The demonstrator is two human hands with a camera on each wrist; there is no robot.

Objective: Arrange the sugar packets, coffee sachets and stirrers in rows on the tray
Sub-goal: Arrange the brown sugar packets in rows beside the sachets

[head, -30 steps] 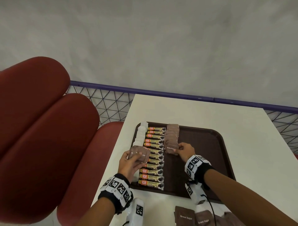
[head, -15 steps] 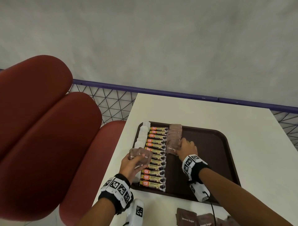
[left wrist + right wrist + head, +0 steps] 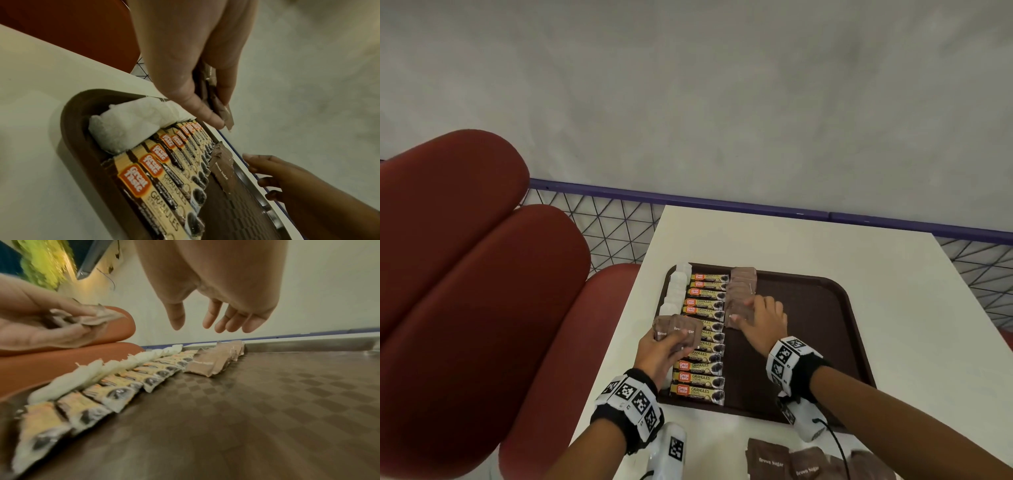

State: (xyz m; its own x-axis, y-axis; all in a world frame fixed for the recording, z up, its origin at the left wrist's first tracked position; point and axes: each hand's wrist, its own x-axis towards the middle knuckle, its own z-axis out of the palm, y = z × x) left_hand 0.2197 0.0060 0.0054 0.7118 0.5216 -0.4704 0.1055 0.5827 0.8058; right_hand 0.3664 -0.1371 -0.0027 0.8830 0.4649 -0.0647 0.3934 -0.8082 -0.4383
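On the brown tray (image 3: 825, 308) three rows are seen: white packets (image 3: 677, 291) at the left rim, coffee sachets (image 3: 703, 334) beside them, brown sugar packets (image 3: 739, 294) next. A fan of brown packets (image 3: 677, 333) is gripped by the left hand (image 3: 658, 356); the right hand (image 3: 765, 320) is released, fingers extended over the sugar row's near end. The tray is carried by a white table (image 3: 893, 291), red seat cushions (image 3: 465, 274) alongside. Loose brown packets (image 3: 784, 460) are cut off at the near edge
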